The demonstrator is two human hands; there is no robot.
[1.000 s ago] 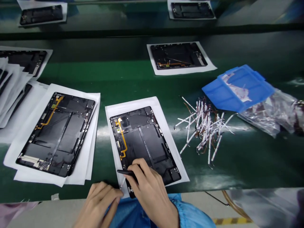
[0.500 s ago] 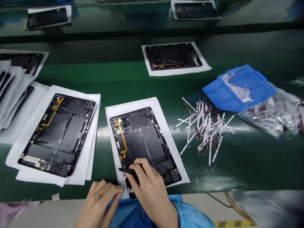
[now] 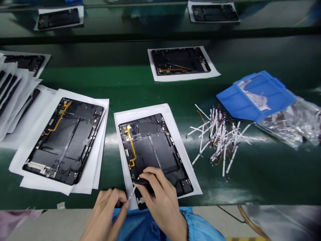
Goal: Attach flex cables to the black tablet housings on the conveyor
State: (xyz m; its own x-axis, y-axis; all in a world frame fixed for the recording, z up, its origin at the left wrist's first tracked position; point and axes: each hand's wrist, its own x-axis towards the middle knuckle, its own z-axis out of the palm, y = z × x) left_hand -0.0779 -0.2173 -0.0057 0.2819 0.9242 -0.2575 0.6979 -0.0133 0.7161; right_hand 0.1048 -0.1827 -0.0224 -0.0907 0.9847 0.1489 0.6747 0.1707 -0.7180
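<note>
**Flimsy strip point(image 3: 132, 192), narrow pinch**

The left hand point(image 3: 106, 211) pinches its near end; likely light, bendable, best held by the ends. Right of those fingers point(image 3: 117, 193), the right hand point(image 3: 162, 202) holds a black tool point(image 3: 141, 181) over the tablet shell point(image 3: 145, 152).

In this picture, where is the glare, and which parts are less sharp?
Head view: pale glare lies on the green table left of the tablet housing under the right hand; head view: the clear plastic bag glints and softens toward the right edge; head view: that housing looks fairly crisp, the strip by the left hand too small for detail.
</note>
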